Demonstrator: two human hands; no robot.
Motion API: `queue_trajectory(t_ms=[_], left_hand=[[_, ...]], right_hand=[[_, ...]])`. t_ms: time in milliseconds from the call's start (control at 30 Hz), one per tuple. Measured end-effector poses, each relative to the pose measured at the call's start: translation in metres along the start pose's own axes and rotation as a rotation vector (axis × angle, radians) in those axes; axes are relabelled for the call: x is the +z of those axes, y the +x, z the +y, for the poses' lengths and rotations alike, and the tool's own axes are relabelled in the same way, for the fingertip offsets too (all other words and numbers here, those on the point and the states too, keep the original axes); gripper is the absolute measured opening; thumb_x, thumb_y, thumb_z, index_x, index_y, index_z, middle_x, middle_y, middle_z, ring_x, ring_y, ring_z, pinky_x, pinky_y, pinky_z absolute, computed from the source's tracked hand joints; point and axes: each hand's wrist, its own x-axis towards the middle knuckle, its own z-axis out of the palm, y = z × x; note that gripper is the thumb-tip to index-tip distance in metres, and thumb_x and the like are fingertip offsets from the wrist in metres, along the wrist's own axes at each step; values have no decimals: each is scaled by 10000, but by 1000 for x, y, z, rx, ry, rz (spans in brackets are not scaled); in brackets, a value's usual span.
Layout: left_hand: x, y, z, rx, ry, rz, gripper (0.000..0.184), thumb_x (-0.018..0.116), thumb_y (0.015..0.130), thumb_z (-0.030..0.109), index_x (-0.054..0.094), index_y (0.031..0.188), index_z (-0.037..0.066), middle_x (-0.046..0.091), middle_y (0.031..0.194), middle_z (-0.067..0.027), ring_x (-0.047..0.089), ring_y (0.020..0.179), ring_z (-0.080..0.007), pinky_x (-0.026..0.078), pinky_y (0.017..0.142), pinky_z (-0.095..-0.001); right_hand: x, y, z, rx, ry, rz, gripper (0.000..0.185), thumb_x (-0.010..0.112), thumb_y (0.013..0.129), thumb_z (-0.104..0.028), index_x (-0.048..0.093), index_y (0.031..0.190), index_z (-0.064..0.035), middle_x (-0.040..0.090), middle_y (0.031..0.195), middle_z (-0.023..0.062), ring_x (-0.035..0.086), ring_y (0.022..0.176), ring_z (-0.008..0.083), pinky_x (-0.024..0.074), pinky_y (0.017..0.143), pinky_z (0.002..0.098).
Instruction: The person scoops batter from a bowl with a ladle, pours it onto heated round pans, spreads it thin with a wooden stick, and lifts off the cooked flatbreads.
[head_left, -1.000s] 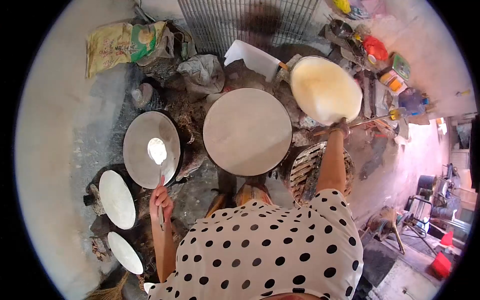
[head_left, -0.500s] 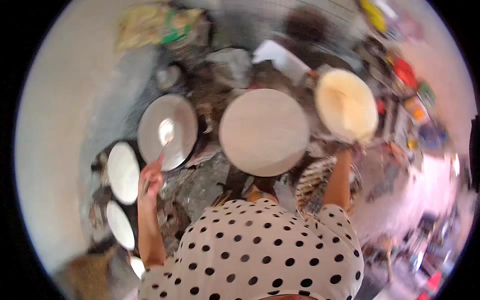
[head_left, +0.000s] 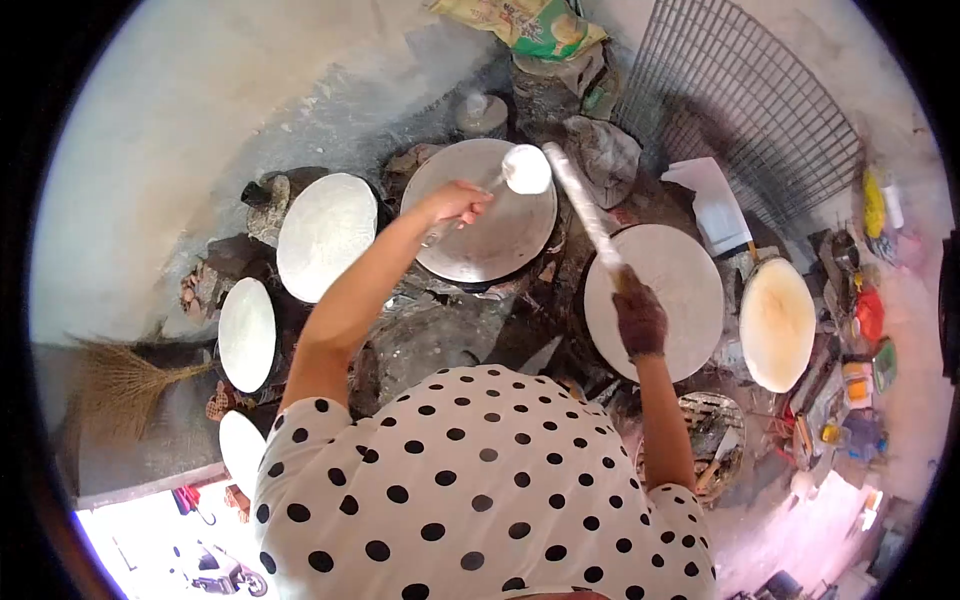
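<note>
My left hand (head_left: 462, 203) is closed around the handle of a ladle (head_left: 526, 169) filled with white batter. The ladle is over the grey round griddle (head_left: 470, 255) at the upper middle. In my right hand (head_left: 640, 318), which wears a dark glove, is a pale stick (head_left: 580, 200) coated in white, pointing up and left. That hand is over a second round griddle (head_left: 680, 290) with a pale surface. To its right lies a yellowish round flatbread (head_left: 778, 325).
White rounds (head_left: 327, 238) lie on the left, one (head_left: 247, 335) lower down. A straw broom (head_left: 130, 385) leans by the wall. A metal grate (head_left: 740, 100) stands at the back. Beside the right hand's forearm is a slatted round basket (head_left: 715, 430). A printed sack (head_left: 540, 25) is at the top.
The view has turned left. My right hand has left the yellowish flatbread and now holds the coated stick. My left hand still holds the ladle, now nearer the griddle's right side.
</note>
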Motion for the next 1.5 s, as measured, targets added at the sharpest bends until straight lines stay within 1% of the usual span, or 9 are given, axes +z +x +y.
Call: queue_trajectory(t_ms=[433, 500, 700, 833, 967, 1067, 1267, 1367, 1500], left_hand=[[-45, 68, -85, 506, 766, 346, 329, 499, 899, 209, 590, 1199, 112, 599, 679, -115, 587, 564, -251, 460, 536, -377], [-55, 79, -89, 583, 852, 390, 357, 498, 886, 199, 575, 1226, 118, 623, 725, -150, 614, 614, -296, 474, 570, -404], [-104, 68, -94, 565, 1032, 567, 390, 497, 883, 223, 550, 1259, 135, 628, 757, -167, 621, 709, -346, 480, 626, -433], [-132, -17, -54, 605, 778, 798, 413, 505, 899, 221, 503, 1296, 107, 632, 791, -175, 622, 713, -339, 486, 639, -419], [-145, -76, -96, 594, 318, 666, 406, 504, 941, 248, 492, 1313, 85, 590, 670, -96, 581, 551, -186, 464, 530, -328], [-135, -107, -143, 375, -291, 324, 346, 440, 986, 194, 508, 1314, 110, 409, 553, 58, 332, 387, -34, 265, 360, -196], [-126, -170, -211, 166, -366, 324, 385, 428, 986, 194, 454, 1335, 33, 406, 574, 17, 385, 412, -70, 326, 391, -225], [-120, -197, -232, 87, -454, 383, 390, 418, 984, 182, 446, 1337, 17, 420, 604, 8, 396, 417, -79, 326, 393, -224], [-112, -201, -255, 115, -589, 410, 390, 414, 973, 156, 447, 1333, 11, 423, 630, 8, 406, 414, -89, 334, 394, -229]], right_hand=[[153, -17, -78, 250, 63, -51, 464, 514, 903, -309, 444, 1352, -217, 624, 1117, 182, 599, 990, 366, 498, 813, 420], [175, -44, -95, 177, 337, 350, 425, 523, 921, -299, 510, 1311, -133, 592, 1191, 154, 585, 1060, 322, 487, 854, 393], [272, 43, -116, 297, 100, 62, 428, 492, 952, -252, 471, 1349, -93, 542, 1283, 170, 546, 1152, 282, 460, 930, 377], [282, 58, -120, 504, 1293, 106, 419, 458, 967, -216, 456, 1347, -41, 528, 1305, 162, 518, 1189, 278, 448, 962, 366], [272, 15, -173, 553, 858, 374, 394, 515, 938, -128, 483, 1310, -4, 569, 1236, 138, 561, 1101, 240, 477, 918, 366], [272, 66, -173, 542, 699, 143, 449, 545, 904, -196, 491, 1318, -29, 591, 1209, 162, 595, 1030, 211, 484, 849, 333], [272, 65, -110, 367, 876, 147, 461, 514, 932, -210, 440, 1372, -92, 528, 1318, 124, 579, 1096, 253, 476, 923, 355], [242, 58, -157, 576, 145, 39, 467, 491, 931, -266, 450, 1363, -93, 507, 1339, 127, 547, 1158, 261, 450, 958, 366], [242, 120, -172, 450, 216, -143, 474, 523, 889, -311, 514, 1294, -64, 589, 1215, 177, 585, 1074, 328, 485, 891, 380]])
